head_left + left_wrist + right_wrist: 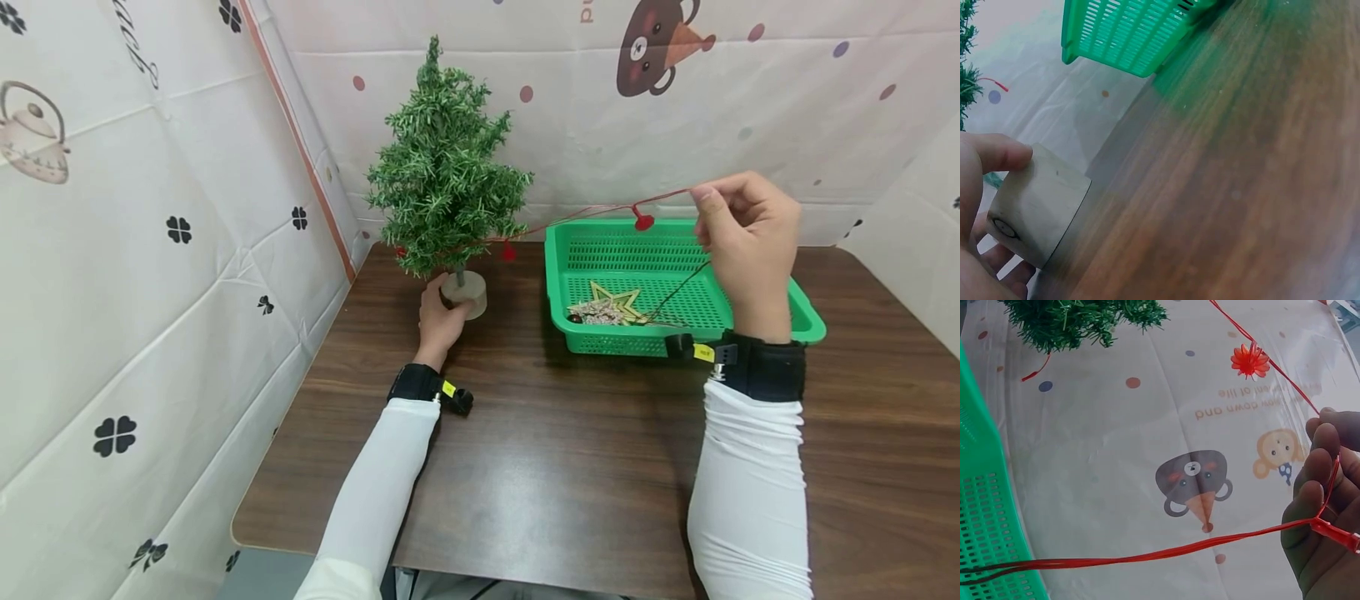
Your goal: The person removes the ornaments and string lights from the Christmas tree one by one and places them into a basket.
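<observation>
A small artificial Christmas tree [450, 167] stands upright at the table's back left on a round wooden base [468, 296]. My left hand [440, 321] grips that base, thumb on one side and fingers on the other, as the left wrist view also shows. Raised above the green basket, my right hand [752, 237] pinches a red string of lights [588, 212] with flower-shaped red bulbs [1250, 361]. From those fingers the string runs left to the tree's lower branches. Its other end hangs down into the basket as a darker wire [678, 292].
The green plastic basket [558, 292] sits at the back right, holding a gold star [615, 302] and a small pale bundle [597, 313]. Printed cloth [750, 125] hangs behind the wooden table [540, 467] and along its left side.
</observation>
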Tool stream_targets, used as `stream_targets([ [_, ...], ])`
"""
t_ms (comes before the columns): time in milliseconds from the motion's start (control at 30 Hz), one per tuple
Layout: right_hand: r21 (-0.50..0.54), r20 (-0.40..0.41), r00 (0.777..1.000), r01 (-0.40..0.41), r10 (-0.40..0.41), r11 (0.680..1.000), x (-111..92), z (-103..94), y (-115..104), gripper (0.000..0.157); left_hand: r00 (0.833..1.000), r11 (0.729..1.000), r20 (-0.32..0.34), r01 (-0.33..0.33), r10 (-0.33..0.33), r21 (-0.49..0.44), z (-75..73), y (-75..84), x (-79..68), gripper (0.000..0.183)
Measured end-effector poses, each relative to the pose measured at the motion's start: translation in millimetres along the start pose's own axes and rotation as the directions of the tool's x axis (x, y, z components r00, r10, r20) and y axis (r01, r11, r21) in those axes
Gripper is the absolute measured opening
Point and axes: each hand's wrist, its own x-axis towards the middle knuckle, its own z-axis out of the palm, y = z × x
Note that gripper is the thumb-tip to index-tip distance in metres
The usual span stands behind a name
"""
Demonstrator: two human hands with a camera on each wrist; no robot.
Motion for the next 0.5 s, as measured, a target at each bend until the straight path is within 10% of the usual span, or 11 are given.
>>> stream_targets([
  [333, 0.008, -0.012, 0.999, -0.041, 0.041, 0.999, -0.7, 1.0, -4.7, 0.024, 1.000, 1.000, 0.002, 0.015, -0.015, -0.019, 0.0, 0.5, 1.5, 0.071],
  [500, -0.155, 0.060, 0.984, -0.155, 0.166, 0.976, 0.2, -8.7, 7.6, 0.024, 1.000, 1.000, 0.007, 0.018, -0.017, -0.018, 0.1, 1.4, 1.0, 0.071],
])
